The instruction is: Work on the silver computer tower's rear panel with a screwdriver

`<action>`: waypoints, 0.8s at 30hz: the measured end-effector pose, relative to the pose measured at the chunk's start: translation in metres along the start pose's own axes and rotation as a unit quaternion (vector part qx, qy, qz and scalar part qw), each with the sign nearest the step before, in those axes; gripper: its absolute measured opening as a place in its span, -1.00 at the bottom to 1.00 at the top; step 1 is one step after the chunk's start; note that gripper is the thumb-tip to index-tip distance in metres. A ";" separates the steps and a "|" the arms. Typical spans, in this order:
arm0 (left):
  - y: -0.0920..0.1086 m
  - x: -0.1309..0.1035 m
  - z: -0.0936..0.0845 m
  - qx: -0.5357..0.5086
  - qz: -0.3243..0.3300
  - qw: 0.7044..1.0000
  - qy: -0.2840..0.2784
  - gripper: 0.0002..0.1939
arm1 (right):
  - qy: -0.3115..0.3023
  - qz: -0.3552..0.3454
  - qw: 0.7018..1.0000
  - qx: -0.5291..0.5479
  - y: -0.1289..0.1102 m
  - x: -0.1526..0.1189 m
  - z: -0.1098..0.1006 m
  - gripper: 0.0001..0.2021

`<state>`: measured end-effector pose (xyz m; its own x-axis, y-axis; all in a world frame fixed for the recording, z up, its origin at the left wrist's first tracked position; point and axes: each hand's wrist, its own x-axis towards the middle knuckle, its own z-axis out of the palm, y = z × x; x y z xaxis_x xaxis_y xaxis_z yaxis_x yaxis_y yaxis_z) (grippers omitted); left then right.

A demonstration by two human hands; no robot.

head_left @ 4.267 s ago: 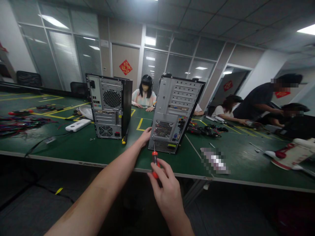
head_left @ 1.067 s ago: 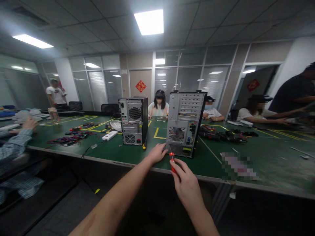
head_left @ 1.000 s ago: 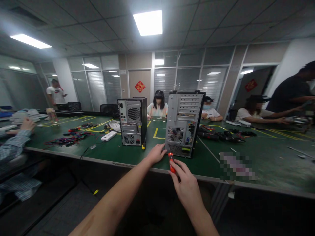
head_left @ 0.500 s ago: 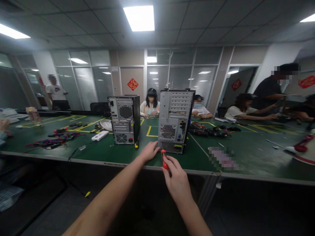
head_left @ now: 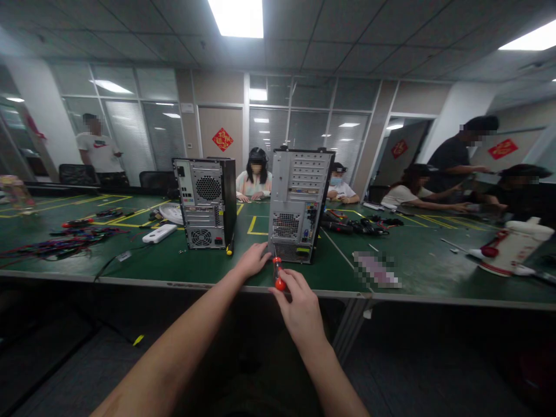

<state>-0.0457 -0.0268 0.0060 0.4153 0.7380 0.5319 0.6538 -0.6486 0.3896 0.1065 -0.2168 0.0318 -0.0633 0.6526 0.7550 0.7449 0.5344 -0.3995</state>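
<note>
A grey computer tower (head_left: 284,197) stands upright on the green table, its rear panel with vents and ports facing me. My right hand (head_left: 300,298) is closed around the red handle of a screwdriver (head_left: 278,273). The screwdriver's shaft points up at the lower left of that panel; I cannot tell whether the tip sits in a screw. Beside the tower's lower left edge rests my left hand (head_left: 252,260), fingers stretched toward the case with nothing seen in them. To the left is a second computer tower (head_left: 202,200), a yellow-and-black screwdriver (head_left: 230,249) at its lower right corner.
On the left lie a white power strip (head_left: 159,233) and a tangle of coloured cables (head_left: 61,243). Black cables (head_left: 360,226) lie behind the right tower. A blurred pinkish flat object (head_left: 377,269) and a white-and-red container (head_left: 512,249) are on the right. Several people sit or stand beyond.
The whole view has shifted, so both towers appear further left. My right hand still holds the screwdriver against the lower panel area, and my left hand stays beside the case.
</note>
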 end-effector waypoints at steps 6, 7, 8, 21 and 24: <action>0.001 0.000 -0.001 0.003 0.002 1.000 -0.004 -0.59 | 0.007 -0.028 1.000 -0.012 0.000 0.002 0.000 -0.64; 0.001 0.001 -0.001 0.003 0.003 1.000 -0.004 -0.59 | 0.002 -0.038 0.999 -0.015 0.000 0.002 -0.001 -0.62; 0.001 0.001 -0.001 0.002 0.003 1.000 -0.004 -0.59 | -0.002 -0.044 0.999 -0.017 0.000 0.002 -0.001 -0.61; 0.004 0.001 -0.002 0.006 0.001 1.000 -0.001 -0.60 | -0.021 -0.055 0.998 -0.035 0.001 0.001 0.000 -0.63; 0.003 0.001 -0.002 0.008 -0.004 1.000 -0.002 -0.59 | -0.004 -0.030 0.999 -0.022 0.002 0.001 0.002 -0.69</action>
<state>-0.0445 -0.0289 0.0091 0.4126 0.7440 0.5255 0.6677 -0.6395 0.3811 0.1064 -0.2141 0.0302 -0.1141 0.6248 0.7724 0.7687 0.5481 -0.3298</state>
